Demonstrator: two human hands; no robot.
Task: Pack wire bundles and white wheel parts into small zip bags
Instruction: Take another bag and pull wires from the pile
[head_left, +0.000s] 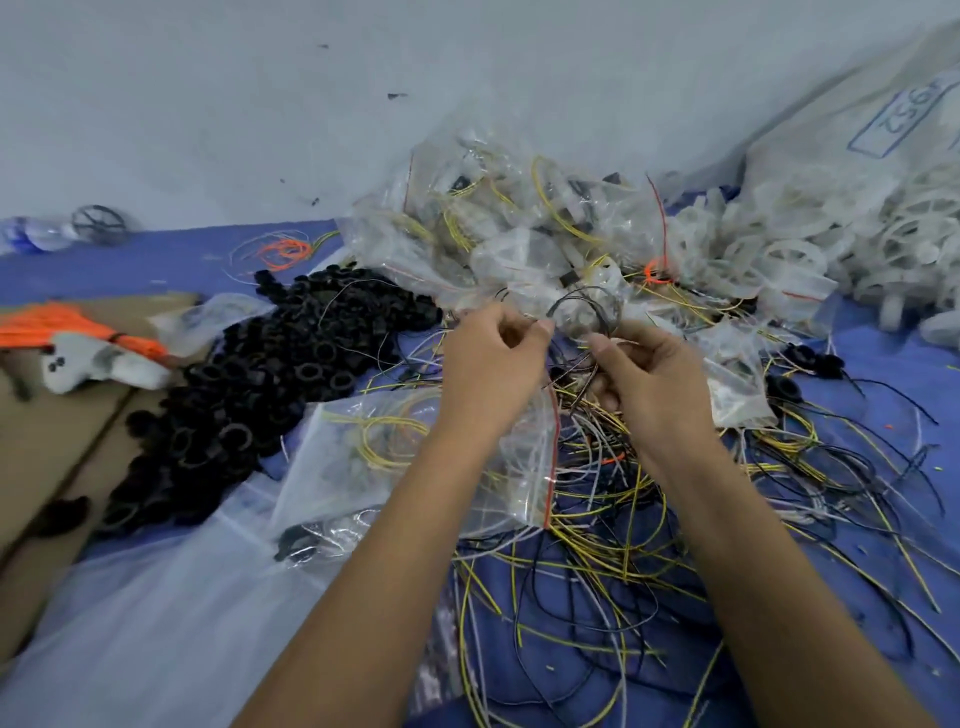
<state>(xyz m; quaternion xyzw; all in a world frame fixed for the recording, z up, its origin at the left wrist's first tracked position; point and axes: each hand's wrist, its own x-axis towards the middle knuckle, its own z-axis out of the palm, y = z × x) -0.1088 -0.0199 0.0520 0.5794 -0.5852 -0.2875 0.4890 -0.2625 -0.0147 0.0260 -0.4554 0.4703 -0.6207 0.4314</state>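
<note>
My left hand (491, 358) and my right hand (644, 371) are raised side by side at the middle of the view, and both pinch a thin dark wire loop (582, 314) coiled between them. A small clear zip bag (519, 467) with a red seal strip hangs beneath my left hand. Below lies a tangle of loose yellow, black and white wires (623, 519) on the blue cloth. A heap of filled zip bags (519, 228) sits behind my hands. White wheel parts (795, 254) are piled at the right.
A mound of black rings (249, 384) lies at the left, beside cardboard (47, 441) and an orange wire bundle (57, 325). A large clear sack with a label (898, 119) leans at the far right. Clear plastic sheeting (156, 623) covers the near left.
</note>
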